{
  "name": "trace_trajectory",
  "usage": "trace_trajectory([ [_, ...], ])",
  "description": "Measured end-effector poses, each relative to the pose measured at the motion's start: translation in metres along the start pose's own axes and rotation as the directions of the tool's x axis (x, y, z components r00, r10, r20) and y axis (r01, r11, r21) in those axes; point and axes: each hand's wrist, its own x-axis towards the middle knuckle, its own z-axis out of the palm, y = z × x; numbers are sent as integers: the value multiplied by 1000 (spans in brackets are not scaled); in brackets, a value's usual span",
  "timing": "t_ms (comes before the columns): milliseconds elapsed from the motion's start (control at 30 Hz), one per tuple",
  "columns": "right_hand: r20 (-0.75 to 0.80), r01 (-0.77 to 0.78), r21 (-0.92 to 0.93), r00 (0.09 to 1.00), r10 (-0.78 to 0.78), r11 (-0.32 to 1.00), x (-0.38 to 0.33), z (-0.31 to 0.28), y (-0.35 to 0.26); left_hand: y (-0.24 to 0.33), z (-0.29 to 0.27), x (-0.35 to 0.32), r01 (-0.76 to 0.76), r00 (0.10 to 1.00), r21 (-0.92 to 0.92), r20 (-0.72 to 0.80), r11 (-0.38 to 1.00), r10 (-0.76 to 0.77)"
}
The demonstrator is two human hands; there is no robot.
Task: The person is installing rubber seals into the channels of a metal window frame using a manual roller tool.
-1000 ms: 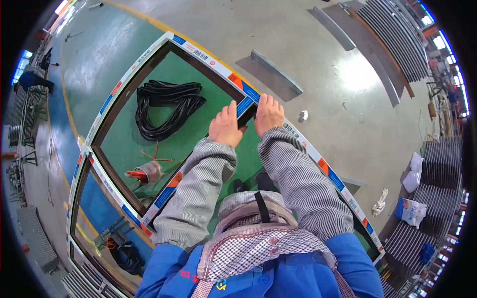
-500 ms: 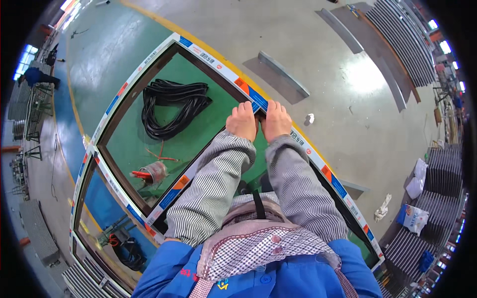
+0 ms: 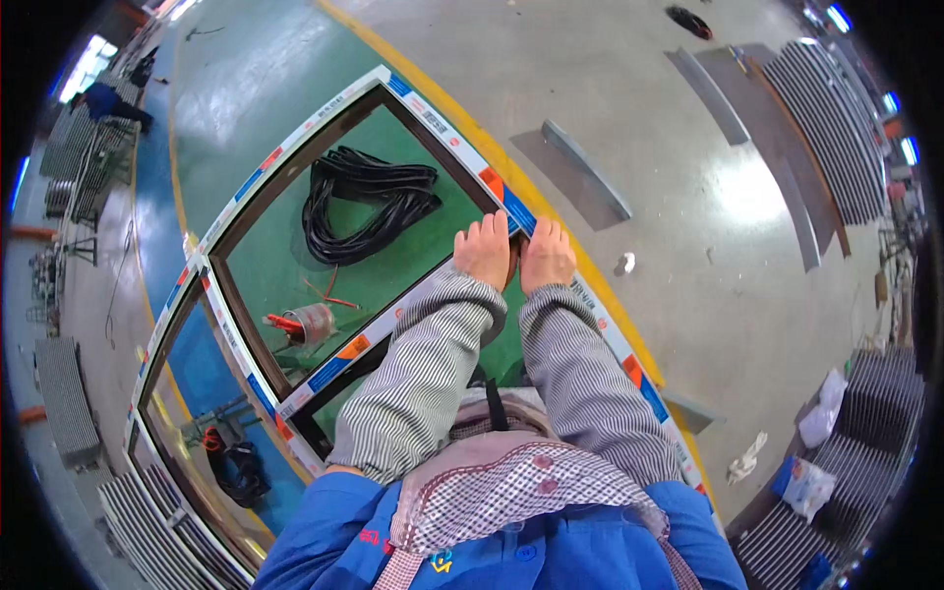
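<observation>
A large window frame (image 3: 447,138), covered in white, blue and orange protective film, stands in front of me, with open panes divided by bars. My left hand (image 3: 483,251) has its fingers curled over the edge where a dividing bar meets the long outer rail. Close beside it, my right hand (image 3: 548,258) grips the same rail just right of that joint. The thumbs lie on the near side, partly hidden between the hands. Striped sleeve covers reach down both forearms.
Through the frame, a black coiled bundle (image 3: 320,218) and a clear bucket (image 3: 315,321) with red-orange items show on the green floor. A grey metal profile (image 3: 587,169) lies beyond the yellow line. Stacked profiles (image 3: 828,128) are at far right; a person (image 3: 113,103) bends at far left.
My view has shifted, so the floor and the frame's far corner sit further right in the picture. Both hands keep their grip at the same joint, the right one slightly readjusted.
</observation>
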Motion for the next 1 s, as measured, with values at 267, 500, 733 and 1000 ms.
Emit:
trace_trajectory([
  [267,-46,97,85,995,-94,992,5,16,3,-1,8,-3,84,976,141,-209,986,-54],
  [500,18,544,-102,838,-546,833,1,2,-4,-3,12,-14,183,924,149,-364,972,-118],
  [733,103,931,20,361,-927,365,42,17,-22,-23,6,-42,340,917,113,-261,934,-302],
  [1000,10,962,-6,272,-962,271,42,22,-37,-39,7,-55,344,900,151,-336,927,-280],
])
